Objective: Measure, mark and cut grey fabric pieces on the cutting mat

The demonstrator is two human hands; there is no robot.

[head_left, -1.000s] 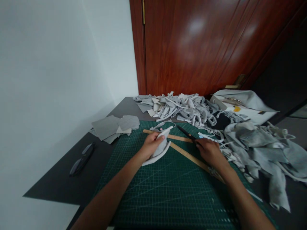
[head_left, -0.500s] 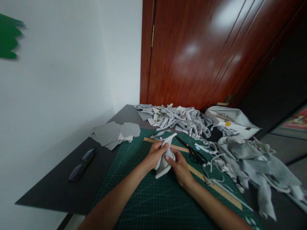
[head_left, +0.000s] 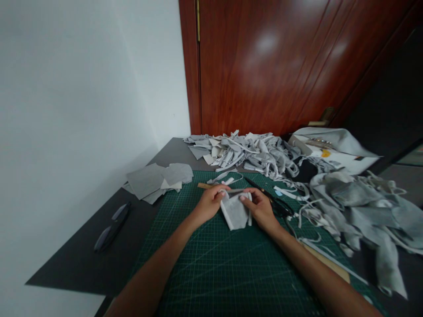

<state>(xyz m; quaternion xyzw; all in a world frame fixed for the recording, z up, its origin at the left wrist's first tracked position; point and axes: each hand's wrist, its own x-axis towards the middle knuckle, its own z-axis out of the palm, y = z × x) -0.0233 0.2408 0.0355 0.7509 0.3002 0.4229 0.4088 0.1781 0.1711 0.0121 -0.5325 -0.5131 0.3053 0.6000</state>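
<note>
A small piece of light grey fabric hangs between my two hands above the green cutting mat. Its left upper corner is pinched by my left hand, its right upper edge by my right hand. Thicker, rolled-looking edges run along its sides. Just beyond my right hand lie black-handled scissors, partly covered by that hand. A wooden ruler lies on the mat, its middle hidden behind the fabric, my hands and my right forearm.
Flat grey fabric pieces lie at the left, with dark glasses nearer on the black table. A heap of grey scraps is at the back. More crumpled cloth and a white box stand at the right.
The fabric was bunched and folded between my hands; now it is spread out flatter. My hands have moved apart, the right one further right. The view has shifted slightly.
</note>
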